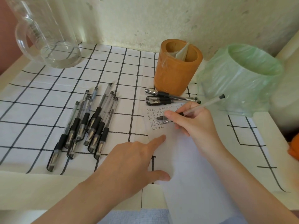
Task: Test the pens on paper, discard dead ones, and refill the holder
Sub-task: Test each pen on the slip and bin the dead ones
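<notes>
Now your right grip (192,122) pinches the pen (204,104), likely light and slick, near its tip. Your left grip (129,160), spread flat, pins the paper (184,152).

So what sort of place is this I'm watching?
Most likely a small home desk against a wall: a checked cloth covers it, an orange pen holder stands at the back, and a little green-lined bin sits beside it. The right hand holds a pen over paper.
</notes>
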Demonstrator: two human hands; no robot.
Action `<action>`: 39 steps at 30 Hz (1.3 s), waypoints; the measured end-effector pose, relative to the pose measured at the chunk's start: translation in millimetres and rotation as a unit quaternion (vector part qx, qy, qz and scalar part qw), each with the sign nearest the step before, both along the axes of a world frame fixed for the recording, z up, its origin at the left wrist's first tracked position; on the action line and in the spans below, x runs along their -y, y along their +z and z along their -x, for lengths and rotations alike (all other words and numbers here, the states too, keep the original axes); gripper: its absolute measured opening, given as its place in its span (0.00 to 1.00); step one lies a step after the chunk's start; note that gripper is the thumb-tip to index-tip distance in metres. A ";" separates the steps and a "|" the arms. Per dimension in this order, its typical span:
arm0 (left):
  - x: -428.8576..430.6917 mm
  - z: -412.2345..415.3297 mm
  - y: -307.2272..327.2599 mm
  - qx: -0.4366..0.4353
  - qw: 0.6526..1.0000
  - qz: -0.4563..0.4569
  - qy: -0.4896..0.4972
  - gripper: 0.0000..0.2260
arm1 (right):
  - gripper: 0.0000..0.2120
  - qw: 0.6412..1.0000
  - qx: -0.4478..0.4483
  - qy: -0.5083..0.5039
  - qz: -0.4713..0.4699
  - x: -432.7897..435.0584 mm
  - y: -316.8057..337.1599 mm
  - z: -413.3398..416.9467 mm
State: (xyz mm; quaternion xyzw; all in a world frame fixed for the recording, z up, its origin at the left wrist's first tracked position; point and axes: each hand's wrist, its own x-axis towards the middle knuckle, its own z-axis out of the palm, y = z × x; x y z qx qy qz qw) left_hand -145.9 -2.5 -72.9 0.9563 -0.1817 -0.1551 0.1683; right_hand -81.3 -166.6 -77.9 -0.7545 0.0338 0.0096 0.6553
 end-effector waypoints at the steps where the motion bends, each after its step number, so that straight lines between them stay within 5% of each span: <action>1: 0.0 0.1 -0.1 0.001 1.000 0.000 -0.001 0.37 | 0.12 1.000 0.011 -0.008 0.013 -1.3 -2.6 -0.9; 6: 0.0 -0.4 0.3 0.002 1.000 -0.002 -0.002 0.37 | 0.04 1.000 0.029 0.001 -0.001 -3.7 -7.1 -2.0; 13: -0.2 0.1 -0.2 -0.001 1.000 0.001 -0.002 0.36 | 0.21 0.995 0.083 -0.035 0.047 -6.8 -15.7 -8.9; 19: 0.3 -0.7 -0.4 -0.007 1.000 0.004 0.000 0.36 | 0.17 0.983 0.129 -0.048 0.118 -11.8 -24.2 -11.1; 39: 0.9 -1.0 -0.9 -0.003 1.000 -0.007 -0.003 0.37 | 0.17 0.979 0.145 -0.022 0.142 -12.2 -27.9 -9.6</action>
